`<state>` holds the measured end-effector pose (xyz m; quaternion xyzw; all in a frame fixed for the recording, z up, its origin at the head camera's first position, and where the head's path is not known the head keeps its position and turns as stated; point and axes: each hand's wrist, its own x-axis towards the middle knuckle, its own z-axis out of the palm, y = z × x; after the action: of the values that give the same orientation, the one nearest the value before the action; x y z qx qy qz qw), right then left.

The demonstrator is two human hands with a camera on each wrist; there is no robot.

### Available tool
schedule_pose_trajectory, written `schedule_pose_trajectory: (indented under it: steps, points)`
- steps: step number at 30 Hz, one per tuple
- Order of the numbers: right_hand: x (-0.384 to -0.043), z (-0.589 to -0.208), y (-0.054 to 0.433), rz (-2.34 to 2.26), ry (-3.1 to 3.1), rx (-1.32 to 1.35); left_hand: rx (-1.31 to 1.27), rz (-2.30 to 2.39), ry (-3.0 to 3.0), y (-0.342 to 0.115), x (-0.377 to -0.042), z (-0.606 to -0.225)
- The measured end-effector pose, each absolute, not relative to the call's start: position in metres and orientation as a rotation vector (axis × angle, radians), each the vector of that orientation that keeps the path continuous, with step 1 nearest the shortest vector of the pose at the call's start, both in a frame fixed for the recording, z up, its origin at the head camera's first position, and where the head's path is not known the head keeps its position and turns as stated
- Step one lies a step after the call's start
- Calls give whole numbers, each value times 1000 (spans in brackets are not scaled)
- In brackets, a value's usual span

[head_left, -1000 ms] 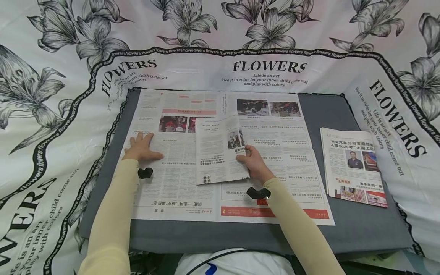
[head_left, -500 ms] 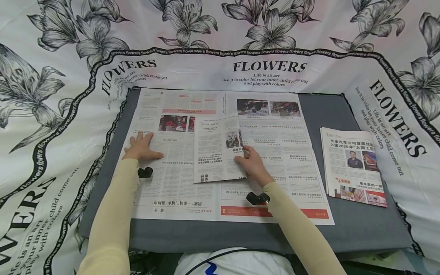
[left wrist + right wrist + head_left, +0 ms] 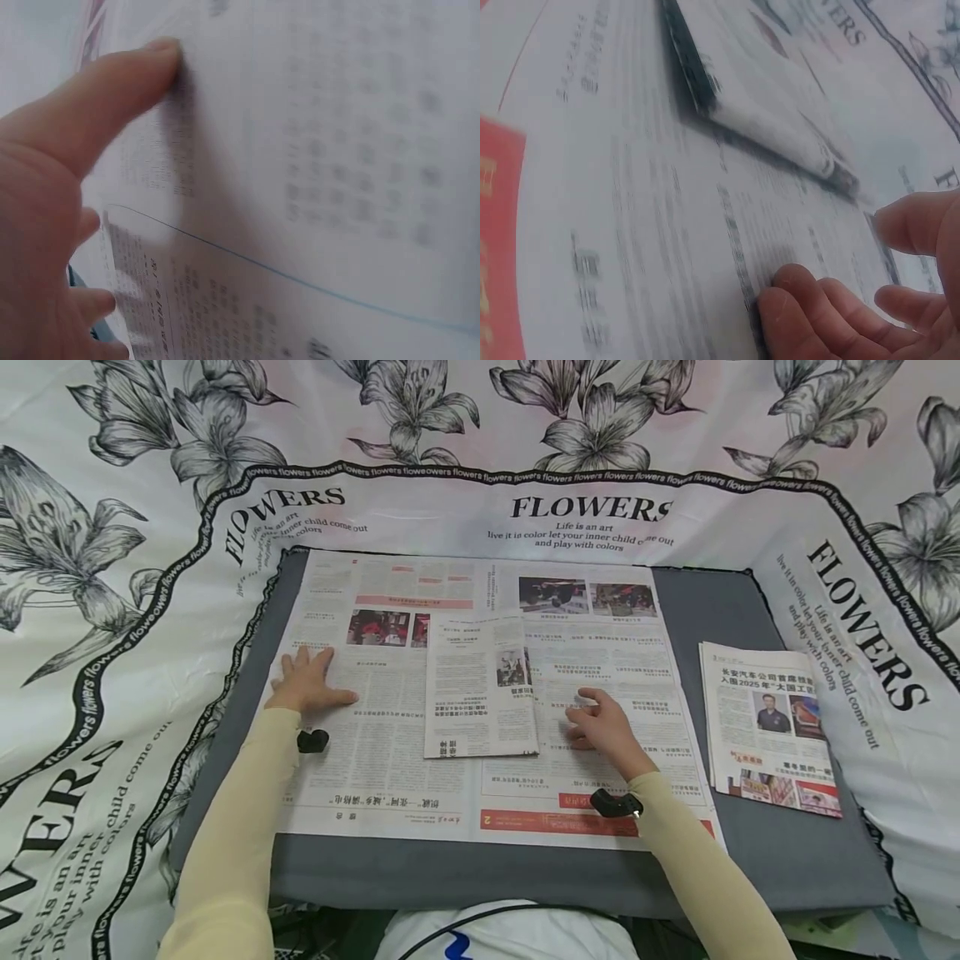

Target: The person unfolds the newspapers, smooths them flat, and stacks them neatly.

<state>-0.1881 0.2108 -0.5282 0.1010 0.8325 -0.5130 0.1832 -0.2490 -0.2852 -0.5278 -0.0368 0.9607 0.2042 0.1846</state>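
Note:
A large newspaper sheet [image 3: 375, 760] lies spread out, with a smaller folded newspaper [image 3: 472, 693] resting on its middle. My left hand [image 3: 303, 683] rests on the sheet's left side, fingers spread and thumb pointing right. In the left wrist view the thumb [image 3: 112, 97] lies over the printed page. To the right of the folded newspaper, my right hand [image 3: 603, 727] is over the sheet, apart from the packet, with fingers loosely bent and nothing held. The right wrist view shows the folded edge of the packet [image 3: 780, 142] beyond the fingertips.
Another folded newspaper [image 3: 772, 727] with colour photos lies at the right on the grey tabletop [image 3: 495, 872]. A white cloth with printed flowers [image 3: 592, 514] surrounds the table at the back and sides. A dark cable [image 3: 465, 920] crosses the person's lap.
My right hand has let go of the folded newspaper's right edge and moved right and toward me. The packet now lies flatter on the sheet. My left hand has stayed in place.

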Motion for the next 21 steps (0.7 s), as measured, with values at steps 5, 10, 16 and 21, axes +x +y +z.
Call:
schedule_pose_trajectory:
  steps: [5, 10, 16, 21]
  points:
    - [-190, -521, 232, -1378, 2415, 289, -6, 576, 2789, -274, -238, -523]
    - [-197, -507, 239, -1218, 2600, 169, 160, 549, 2831, -240, -233, -519]
    - [-204, -492, 210, -1073, 2716, -113, 354, 555, 2806, -190, -217, -517]
    - [-205, -489, 168, -967, 2725, -466, 281, 574, 2808, -170, -209, -523]
